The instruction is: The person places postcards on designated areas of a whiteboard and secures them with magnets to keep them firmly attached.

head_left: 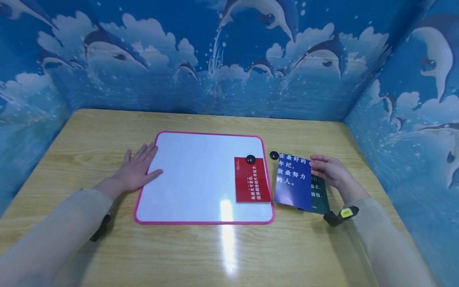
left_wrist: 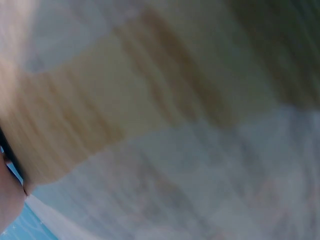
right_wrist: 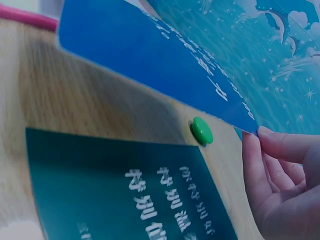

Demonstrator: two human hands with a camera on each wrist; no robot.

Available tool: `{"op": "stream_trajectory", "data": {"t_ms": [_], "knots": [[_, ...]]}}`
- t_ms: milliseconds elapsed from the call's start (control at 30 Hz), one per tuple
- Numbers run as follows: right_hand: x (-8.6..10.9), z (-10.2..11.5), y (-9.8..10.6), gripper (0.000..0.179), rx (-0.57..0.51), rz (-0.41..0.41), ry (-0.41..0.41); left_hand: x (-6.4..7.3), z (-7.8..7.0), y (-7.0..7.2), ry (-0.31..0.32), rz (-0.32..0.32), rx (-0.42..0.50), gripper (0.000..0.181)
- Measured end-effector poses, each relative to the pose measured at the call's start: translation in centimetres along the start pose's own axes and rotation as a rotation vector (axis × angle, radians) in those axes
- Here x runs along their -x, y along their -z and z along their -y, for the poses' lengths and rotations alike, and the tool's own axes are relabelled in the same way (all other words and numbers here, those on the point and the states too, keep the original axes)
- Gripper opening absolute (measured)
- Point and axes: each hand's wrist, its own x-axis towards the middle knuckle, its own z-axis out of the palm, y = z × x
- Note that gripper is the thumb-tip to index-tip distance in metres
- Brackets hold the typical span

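My right hand [head_left: 330, 170] pinches a blue card [head_left: 292, 184] with white writing by its upper right corner. In the right wrist view the card is raised off the table, above a dark green card [right_wrist: 115, 185] that lies flat. My left hand [head_left: 138, 169] rests with spread fingers over the left edge of a pink-rimmed whiteboard [head_left: 190, 175]. At the board's right side lies a red card [head_left: 251, 183], a round black magnet [head_left: 250, 159] on its top edge. The left wrist view is mostly blurred sleeve and wood.
Just right of the board a second black magnet [head_left: 274, 155] sits on the wooden table [head_left: 201, 255]. A green magnet [right_wrist: 201, 131] lies beside the green card. Dolphin-print sheeting [head_left: 229, 87] surrounds the table at the back and sides.
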Motion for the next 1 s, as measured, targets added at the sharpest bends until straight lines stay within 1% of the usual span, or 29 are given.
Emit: {"op": "stream_trajectory", "data": {"t_ms": [167, 400, 533, 633, 833, 1000], "knots": [[0.2, 0.5, -0.4, 0.024, -0.017, 0.024, 0.002, -0.1, 0.1, -0.1, 0.006, 0.007, -0.010, 0.088], [0.1, 1.4, -2.1, 0.041, 0.009, 0.049, 0.026, -0.2, 0.3, -0.2, 0.008, 0.007, -0.014, 0.088], [0.0, 1.7, -3.0, 0.035, 0.002, 0.055, 0.029, -0.2, 0.2, -0.2, 0.006, 0.005, -0.008, 0.089], [0.0, 1.9, -3.6, 0.036, 0.006, 0.059, 0.028, -0.2, 0.2, -0.1, 0.004, 0.004, -0.004, 0.088], [-0.2, 2.3, -4.6, 0.057, 0.068, 0.052, 0.031, -0.2, 0.3, -0.1, 0.002, 0.004, -0.010, 0.088], [-0.5, 2.6, -5.7, 0.057, 0.119, 0.042, 0.028, -0.2, 0.5, -0.3, 0.002, 0.001, -0.013, 0.088]]}}
